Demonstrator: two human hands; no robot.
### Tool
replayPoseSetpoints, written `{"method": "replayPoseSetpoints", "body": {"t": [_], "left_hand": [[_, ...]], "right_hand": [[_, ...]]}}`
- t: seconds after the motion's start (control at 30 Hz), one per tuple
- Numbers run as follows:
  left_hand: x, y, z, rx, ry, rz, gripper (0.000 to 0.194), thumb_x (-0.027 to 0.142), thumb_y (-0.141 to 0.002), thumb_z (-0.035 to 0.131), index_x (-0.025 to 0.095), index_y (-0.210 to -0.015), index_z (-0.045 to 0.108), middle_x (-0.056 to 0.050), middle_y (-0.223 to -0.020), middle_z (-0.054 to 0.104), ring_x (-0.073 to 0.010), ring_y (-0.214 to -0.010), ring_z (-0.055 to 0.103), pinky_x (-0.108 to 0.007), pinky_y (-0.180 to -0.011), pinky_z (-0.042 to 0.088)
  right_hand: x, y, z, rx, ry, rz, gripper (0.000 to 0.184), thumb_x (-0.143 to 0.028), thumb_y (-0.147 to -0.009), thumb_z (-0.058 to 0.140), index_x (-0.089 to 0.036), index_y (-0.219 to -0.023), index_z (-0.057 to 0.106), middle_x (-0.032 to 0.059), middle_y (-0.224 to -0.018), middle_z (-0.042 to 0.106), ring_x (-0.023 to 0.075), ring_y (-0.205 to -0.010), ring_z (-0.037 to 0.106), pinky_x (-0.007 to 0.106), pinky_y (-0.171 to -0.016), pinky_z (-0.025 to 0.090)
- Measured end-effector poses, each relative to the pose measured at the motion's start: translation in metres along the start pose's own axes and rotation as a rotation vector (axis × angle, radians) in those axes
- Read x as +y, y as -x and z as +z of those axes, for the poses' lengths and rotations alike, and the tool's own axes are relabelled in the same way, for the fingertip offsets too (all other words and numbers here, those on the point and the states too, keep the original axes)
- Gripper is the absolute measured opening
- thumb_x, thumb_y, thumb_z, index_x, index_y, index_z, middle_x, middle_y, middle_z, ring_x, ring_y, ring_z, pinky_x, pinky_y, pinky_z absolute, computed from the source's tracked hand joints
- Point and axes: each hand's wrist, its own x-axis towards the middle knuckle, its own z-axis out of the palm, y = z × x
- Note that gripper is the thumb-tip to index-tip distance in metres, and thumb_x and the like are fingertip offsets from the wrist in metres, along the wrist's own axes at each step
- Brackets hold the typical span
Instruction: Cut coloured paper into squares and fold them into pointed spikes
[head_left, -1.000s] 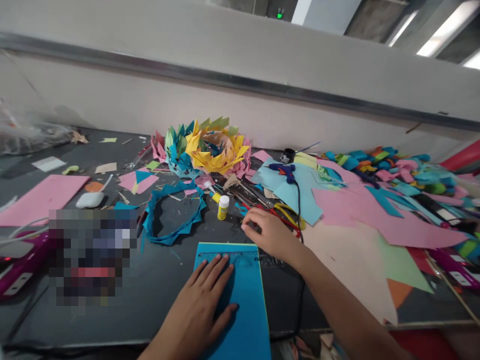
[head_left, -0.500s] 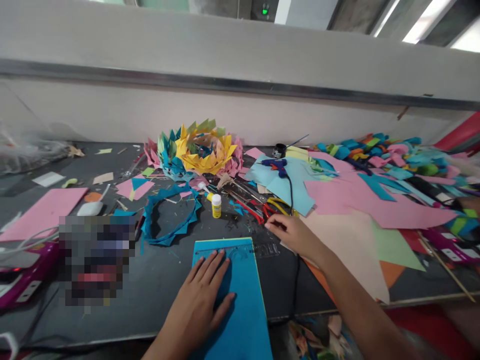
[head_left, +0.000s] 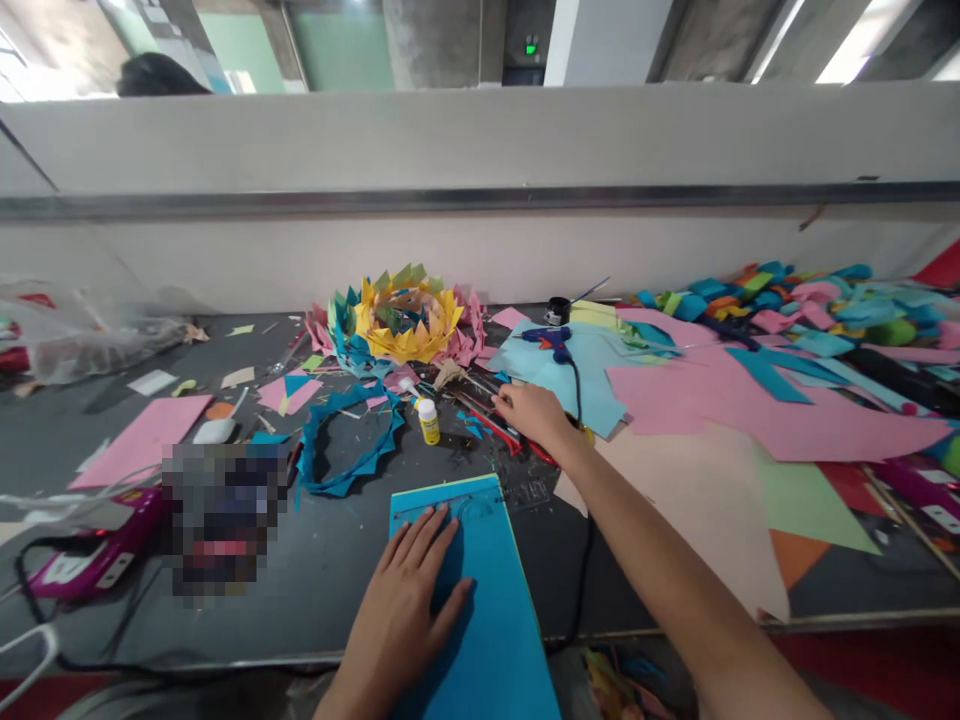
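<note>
Farther across the table [head_left: 337,610] than a moment ago, the right hand [head_left: 531,412] now reaches over the cluster of tools, having left the red handles [head_left: 501,433] nearer the blue sheet. Its fingers are bent, with thumb and forefinger close together; whether they pinch anything cannot be told. The left hand [head_left: 412,580] remains flat and ungripping on the blue sheet [head_left: 499,620], fingers slightly spread, fingertips at the clear ruler [head_left: 529,494].

The blue sheet lies at the near middle of the table, long, straight-edged and evenly bright blue, with a thin yellow-green border showing along its far and right edges. It looks flat and smooth, its near end running out of view. The ruler crosses its far end and sticks out past the right edge.

Beyond the sheet stands a small yellow glue bottle [head_left: 430,426] with a white cap. A blue pointed paper ring [head_left: 341,487] lies to the left, a yellow paper crown [head_left: 409,350] farther back, and a blue glue gun [head_left: 553,341] on pale blue paper [head_left: 592,392] to the far right of the bottle.
</note>
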Motion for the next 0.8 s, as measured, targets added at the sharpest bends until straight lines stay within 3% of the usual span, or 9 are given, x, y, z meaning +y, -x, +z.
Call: {"method": "replayPoseSetpoints", "body": {"t": [0.2,0.33,0.47,0.6,0.7,0.8], "left_hand": [[-0.007,-0.003,0.005,0.07,-0.007,0.05,0.05,0.041,-0.085,0.046,0.021,-0.13,0.042,-0.008,-0.134,0.046,-0.027,-0.12,0.046,-0.045,-0.093,0.046],[-0.022,-0.005,0.023,0.169,0.02,0.102,0.057,0.044,-0.082,0.048,0.026,-0.134,0.036,-0.006,-0.134,0.047,-0.0291,-0.116,0.05,-0.047,-0.089,0.048],[-0.035,-0.006,0.043,0.141,0.012,0.079,0.057,0.046,-0.083,0.044,0.027,-0.136,0.034,-0.006,-0.136,0.043,-0.0297,-0.119,0.047,-0.049,-0.094,0.043],[-0.039,-0.006,0.046,0.054,0.016,0.023,0.055,0.045,-0.084,0.039,0.023,-0.135,0.036,-0.007,-0.14,0.037,-0.0297,-0.124,0.04,-0.051,-0.098,0.037],[-0.04,-0.008,0.044,0.041,0.061,0.003,0.056,0.047,-0.083,0.04,0.027,-0.135,0.034,-0.004,-0.141,0.037,-0.0307,-0.123,0.042,-0.054,-0.097,0.037],[-0.04,-0.009,0.043,0.059,0.117,-0.017,0.056,0.05,-0.081,0.04,0.032,-0.134,0.034,0.0,-0.14,0.038,-0.0311,-0.122,0.043,-0.054,-0.098,0.037]], "right_hand": [[0.005,0.0,0.01,0.037,0.03,0.047,0.036,-0.032,-0.091,0.033,-0.019,-0.078,0.064,0.0075,-0.074,0.066,0.0197,-0.071,0.06,0.026,-0.056,0.029],[0.008,-0.004,0.004,0.045,0.094,0.026,0.036,-0.037,-0.092,0.031,-0.022,-0.08,0.062,0.0022,-0.075,0.066,0.0156,-0.074,0.059,0.024,-0.056,0.028],[0.013,-0.006,-0.004,0.062,0.117,-0.027,0.04,-0.04,-0.093,0.028,-0.023,-0.076,0.06,-0.0013,-0.071,0.064,0.0129,-0.072,0.057,0.022,-0.053,0.026],[0.019,0.012,-0.02,0.069,0.114,-0.074,0.041,-0.043,-0.092,0.029,-0.023,-0.073,0.059,-0.0017,-0.071,0.064,0.0128,-0.071,0.057,0.022,-0.052,0.024],[0.045,0.032,-0.04,0.045,0.144,-0.066,0.039,-0.045,-0.09,0.034,-0.024,-0.073,0.062,-0.0017,-0.07,0.065,0.0135,-0.071,0.059,0.022,-0.055,0.029],[0.099,0.049,-0.069,0.028,0.226,0.054,0.032,-0.039,-0.088,0.041,-0.021,-0.075,0.064,0.0015,-0.075,0.067,0.0171,-0.077,0.06,0.025,-0.063,0.036]]}}
